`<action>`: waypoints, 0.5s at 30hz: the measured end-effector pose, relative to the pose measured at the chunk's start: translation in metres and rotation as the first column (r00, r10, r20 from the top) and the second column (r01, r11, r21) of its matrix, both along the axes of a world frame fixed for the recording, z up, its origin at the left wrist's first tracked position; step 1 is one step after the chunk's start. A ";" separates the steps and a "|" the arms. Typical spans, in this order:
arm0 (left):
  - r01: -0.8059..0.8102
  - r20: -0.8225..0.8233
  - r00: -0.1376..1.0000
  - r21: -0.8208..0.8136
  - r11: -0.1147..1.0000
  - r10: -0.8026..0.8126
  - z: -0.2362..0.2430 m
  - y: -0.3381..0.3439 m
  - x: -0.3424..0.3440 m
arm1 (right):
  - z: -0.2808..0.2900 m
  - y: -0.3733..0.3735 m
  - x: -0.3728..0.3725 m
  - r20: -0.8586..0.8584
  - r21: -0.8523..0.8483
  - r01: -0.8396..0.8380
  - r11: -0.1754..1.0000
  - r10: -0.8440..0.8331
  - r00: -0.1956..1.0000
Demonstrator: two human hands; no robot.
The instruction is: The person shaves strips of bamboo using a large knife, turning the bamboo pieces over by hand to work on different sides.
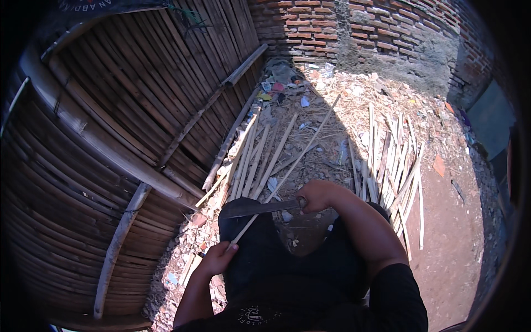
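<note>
My left hand point(220, 258) is closed round the near end of a long, thin bamboo strip point(297, 157), which slants away from me up to the right. In my right hand point(315, 196) is the handle of a machete point(260, 209) with a broad, dark blade. The blade points left above my thigh and crosses over the strip; whether the two touch I cannot tell. Several pale bamboo strips point(260, 152) lie on the ground ahead, left of the held one. To the right, a bigger loose pile of bamboo strips point(394, 160) lies partly in sunlight.
A bamboo slat wall point(133, 88) with round poles runs along my left. Beyond the strips stands a brick wall point(310, 30). Rubble, dry shavings and litter point(274, 88) cover the ground between. A broken orange tile piece point(438, 165) lies on bare soil at right.
</note>
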State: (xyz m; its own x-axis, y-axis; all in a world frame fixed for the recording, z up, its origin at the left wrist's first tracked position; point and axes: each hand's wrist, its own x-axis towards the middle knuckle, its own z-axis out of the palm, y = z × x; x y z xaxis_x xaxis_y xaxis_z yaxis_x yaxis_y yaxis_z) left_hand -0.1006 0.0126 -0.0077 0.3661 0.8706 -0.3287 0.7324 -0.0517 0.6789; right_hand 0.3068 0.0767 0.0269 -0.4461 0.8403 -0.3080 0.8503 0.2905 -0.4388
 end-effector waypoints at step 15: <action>0.036 0.004 0.999 0.009 0.999 -0.036 -0.002 0.003 0.002 | -0.015 0.008 0.053 -0.084 0.068 0.315 0.947 -0.309 0.947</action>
State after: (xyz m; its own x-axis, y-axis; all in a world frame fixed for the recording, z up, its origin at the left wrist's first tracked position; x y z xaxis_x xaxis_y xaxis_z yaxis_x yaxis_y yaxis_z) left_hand -0.0991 0.0152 -0.0095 0.3991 0.8594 -0.3196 0.7269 -0.0841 0.6816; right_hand 0.3596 0.0847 0.0118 -0.1756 0.9615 -0.2116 0.8716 0.0519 -0.4875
